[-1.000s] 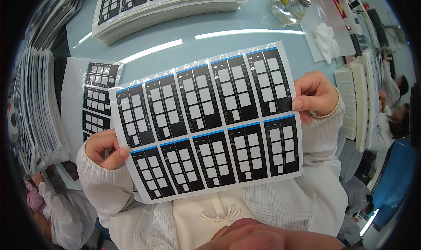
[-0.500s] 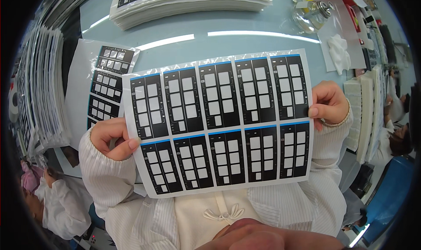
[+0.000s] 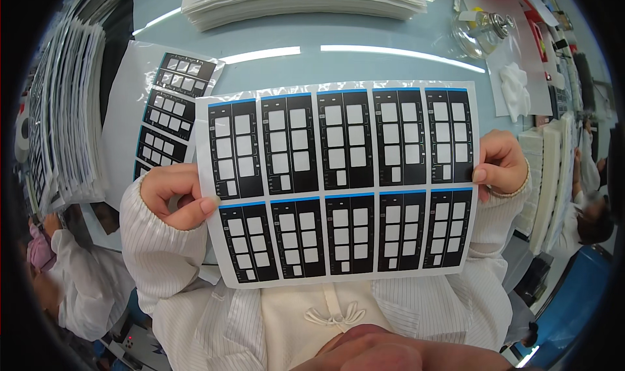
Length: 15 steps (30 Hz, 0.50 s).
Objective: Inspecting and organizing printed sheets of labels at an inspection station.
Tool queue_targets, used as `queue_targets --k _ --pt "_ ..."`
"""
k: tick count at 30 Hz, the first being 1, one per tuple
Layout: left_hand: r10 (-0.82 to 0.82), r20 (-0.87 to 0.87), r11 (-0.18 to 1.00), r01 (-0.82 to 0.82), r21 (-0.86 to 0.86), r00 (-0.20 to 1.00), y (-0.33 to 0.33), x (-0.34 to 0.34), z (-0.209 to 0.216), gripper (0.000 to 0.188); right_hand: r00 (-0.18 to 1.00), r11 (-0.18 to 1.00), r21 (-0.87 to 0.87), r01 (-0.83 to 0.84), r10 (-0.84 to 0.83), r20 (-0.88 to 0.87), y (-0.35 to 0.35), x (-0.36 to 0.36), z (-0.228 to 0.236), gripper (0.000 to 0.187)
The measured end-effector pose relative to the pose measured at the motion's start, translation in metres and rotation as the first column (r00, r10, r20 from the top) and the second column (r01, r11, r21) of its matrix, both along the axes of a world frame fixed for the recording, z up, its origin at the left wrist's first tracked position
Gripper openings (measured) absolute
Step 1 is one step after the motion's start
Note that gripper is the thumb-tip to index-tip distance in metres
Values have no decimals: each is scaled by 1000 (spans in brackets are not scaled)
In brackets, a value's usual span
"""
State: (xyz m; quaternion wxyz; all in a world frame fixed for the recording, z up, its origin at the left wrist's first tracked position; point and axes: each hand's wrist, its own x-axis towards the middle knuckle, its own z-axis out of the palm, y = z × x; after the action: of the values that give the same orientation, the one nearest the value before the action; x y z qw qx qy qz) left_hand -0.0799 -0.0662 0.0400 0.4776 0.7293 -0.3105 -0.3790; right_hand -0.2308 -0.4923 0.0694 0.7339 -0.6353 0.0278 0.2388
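Observation:
A white sheet of printed labels point(image 3: 345, 200) is held up in front of my chest, its face toward me. Two rows of black panels with blue top edges and pale windows cover it. My left hand point(image 3: 177, 196) pinches its left edge, thumb on the face. At the right edge my right hand point(image 3: 501, 166) grips it the same way, between thumb and fingers. Behind my left hand, a second printed sheet point(image 3: 127, 97) lies on the table, partly hidden by the held one.
At the table's point(image 3: 351, 36) far side sits a thick stack of sheets point(image 3: 306, 6). A glass bottle with a metal top point(image 3: 478, 34) and a crumpled white tissue point(image 3: 515, 91) are at the far right. More sheets are piled at left point(image 3: 68, 110). Co-workers sit on both sides.
The held sheet has levelled slightly and sits a little farther right in view, both hands still gripping it. The surroundings have shifted right and up in the picture.

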Motion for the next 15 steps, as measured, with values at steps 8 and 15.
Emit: queue_targets --k 8,15 --pt "20 0 1000 -20 -8 1000 0 -2 5 18 999 999 -35 -37 38 38 0 3 3 16" --pt "-10 15 1000 10 5 1000 -4 1 2 18 995 998 -26 -52 54 89 -2 3 -2 15"
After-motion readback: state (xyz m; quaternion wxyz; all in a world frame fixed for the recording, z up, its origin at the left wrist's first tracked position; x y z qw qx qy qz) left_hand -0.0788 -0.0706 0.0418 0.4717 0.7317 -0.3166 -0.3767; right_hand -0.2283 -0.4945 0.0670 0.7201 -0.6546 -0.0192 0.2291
